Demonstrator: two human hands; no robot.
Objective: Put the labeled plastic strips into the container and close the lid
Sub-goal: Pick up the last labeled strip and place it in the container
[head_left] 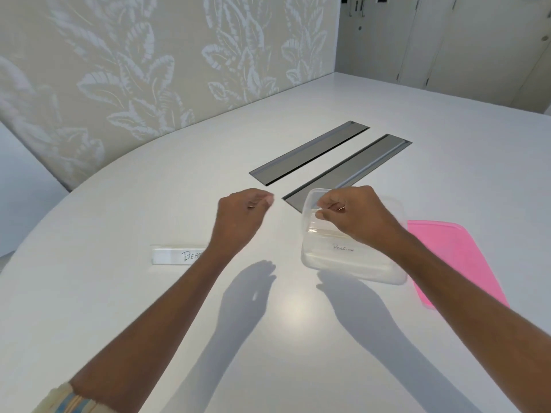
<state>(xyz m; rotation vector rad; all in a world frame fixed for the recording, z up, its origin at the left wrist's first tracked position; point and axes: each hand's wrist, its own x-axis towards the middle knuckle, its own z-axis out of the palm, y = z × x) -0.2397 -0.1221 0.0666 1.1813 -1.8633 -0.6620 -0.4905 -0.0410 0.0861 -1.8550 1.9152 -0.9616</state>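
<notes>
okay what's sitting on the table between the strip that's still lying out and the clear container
Nothing rests there: in the head view that stretch of table between the strip and the container is bare. Only the left forearm crosses above it, casting shadows.

On the desk (149, 308), a labeled strip (176, 254) lies left of the container (351, 263), whose lid (456, 257) rests to its right.
</notes>
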